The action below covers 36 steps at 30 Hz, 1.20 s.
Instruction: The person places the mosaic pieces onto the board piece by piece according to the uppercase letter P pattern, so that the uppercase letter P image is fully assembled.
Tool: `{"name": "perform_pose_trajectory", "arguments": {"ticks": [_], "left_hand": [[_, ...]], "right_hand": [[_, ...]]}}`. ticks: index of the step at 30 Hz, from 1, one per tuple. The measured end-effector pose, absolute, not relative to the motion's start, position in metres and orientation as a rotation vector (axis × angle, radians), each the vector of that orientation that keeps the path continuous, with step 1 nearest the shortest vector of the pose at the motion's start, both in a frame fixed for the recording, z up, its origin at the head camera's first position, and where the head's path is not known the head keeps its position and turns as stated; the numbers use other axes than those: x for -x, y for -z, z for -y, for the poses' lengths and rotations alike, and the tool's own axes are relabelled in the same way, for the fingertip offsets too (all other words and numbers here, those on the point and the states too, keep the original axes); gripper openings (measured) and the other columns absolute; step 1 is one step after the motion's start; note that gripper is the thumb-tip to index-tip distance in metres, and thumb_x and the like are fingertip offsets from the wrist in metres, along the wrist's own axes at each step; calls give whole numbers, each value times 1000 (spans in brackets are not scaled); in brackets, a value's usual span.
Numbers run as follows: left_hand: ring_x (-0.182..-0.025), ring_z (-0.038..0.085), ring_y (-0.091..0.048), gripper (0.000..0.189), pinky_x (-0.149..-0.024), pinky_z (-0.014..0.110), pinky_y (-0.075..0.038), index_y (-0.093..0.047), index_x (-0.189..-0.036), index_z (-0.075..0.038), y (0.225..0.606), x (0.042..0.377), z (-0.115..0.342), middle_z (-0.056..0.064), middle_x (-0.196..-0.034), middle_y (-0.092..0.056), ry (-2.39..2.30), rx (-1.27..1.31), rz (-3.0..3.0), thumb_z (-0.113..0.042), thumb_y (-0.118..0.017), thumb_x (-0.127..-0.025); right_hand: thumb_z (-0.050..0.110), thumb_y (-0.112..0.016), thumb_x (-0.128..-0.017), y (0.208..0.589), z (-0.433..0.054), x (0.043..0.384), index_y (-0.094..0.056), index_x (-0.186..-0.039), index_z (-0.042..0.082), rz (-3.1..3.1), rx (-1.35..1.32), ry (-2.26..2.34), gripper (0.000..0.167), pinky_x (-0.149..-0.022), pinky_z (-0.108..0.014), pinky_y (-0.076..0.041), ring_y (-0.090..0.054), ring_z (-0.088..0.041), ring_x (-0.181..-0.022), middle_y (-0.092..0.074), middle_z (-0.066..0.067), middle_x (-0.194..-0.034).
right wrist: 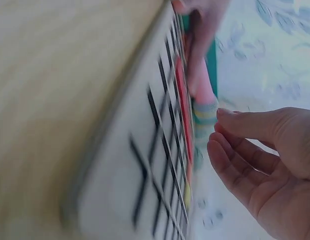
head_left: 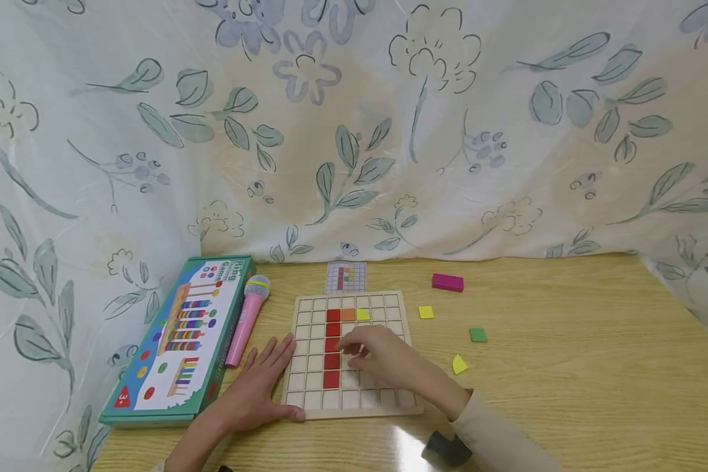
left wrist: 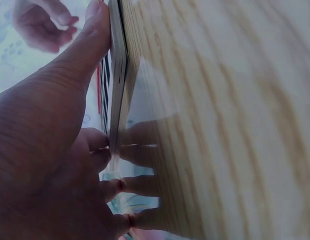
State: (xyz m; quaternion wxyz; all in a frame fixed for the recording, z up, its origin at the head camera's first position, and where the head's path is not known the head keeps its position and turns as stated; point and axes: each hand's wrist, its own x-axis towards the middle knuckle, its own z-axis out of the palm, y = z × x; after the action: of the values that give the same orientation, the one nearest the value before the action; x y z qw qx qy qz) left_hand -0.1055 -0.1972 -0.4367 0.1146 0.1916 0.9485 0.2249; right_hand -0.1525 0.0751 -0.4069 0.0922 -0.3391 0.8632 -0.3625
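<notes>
A wooden grid board (head_left: 360, 413) lies on the table, with a column of several red square tiles (head_left: 332, 379) in its cells. Beside the top red tile sit an orange tile (head_left: 348, 314) and a yellow tile (head_left: 362, 314). My left hand (head_left: 254, 392) rests along the board's left edge, fingers spread straight and thumb at the near left corner. Over the middle of the board hovers my right hand (head_left: 383, 357), fingertips close to the red column. In the right wrist view, its fingers (right wrist: 235, 167) are loosely bent and nothing shows between them.
A patterned card (head_left: 345, 277) lies behind the board. To the left are a pink microphone (head_left: 248, 324) and a boxed ring game (head_left: 177, 341). Rightward lie a magenta block (head_left: 448, 282), a yellow square (head_left: 426, 312), a green square (head_left: 478, 335) and a yellow quarter-round piece (head_left: 459, 364).
</notes>
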Motion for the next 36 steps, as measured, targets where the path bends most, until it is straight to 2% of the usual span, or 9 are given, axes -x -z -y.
{"name": "perform_pose_trajectory", "arguments": {"ticks": [11,18,26,36], "left_hand": [[-149,39,-7,121,-116,63,-4,-21,-156,-7,435,107,196,8,-164,-15,-656,-559,-2777,-74,-70,-69],[-149,39,-6,122,-116,63,-3,-21,-157,-8,436,106,196,8,-164,-14,-650,-549,-2770,-75,-69,-68],[-149,39,-6,120,-116,63,-3,-20,-157,-9,435,106,197,6,-164,-14,-650,-540,-2776,-76,-68,-69],[-149,38,-5,120,-116,63,-3,-21,-157,-9,435,106,196,6,-164,-14,-646,-532,-2772,-75,-69,-68]], "right_hand": [[-4,-69,-86,403,-180,172,-70,-112,-1,-2774,866,1101,26,-78,-31,-57,-64,-21,-91,-71,-10,-102],[-4,-71,-84,412,-243,170,-68,-114,-2,-2903,654,951,30,-81,-43,-57,-65,-31,-99,-70,-13,-107],[-6,-73,-82,425,-264,170,-70,-110,-4,-2899,636,976,29,-76,-39,-58,-66,-29,-95,-71,-14,-106],[-9,-75,-78,419,-263,171,-69,-112,-3,-2900,653,964,35,-75,-37,-58,-64,-20,-86,-69,-3,-92]]}}
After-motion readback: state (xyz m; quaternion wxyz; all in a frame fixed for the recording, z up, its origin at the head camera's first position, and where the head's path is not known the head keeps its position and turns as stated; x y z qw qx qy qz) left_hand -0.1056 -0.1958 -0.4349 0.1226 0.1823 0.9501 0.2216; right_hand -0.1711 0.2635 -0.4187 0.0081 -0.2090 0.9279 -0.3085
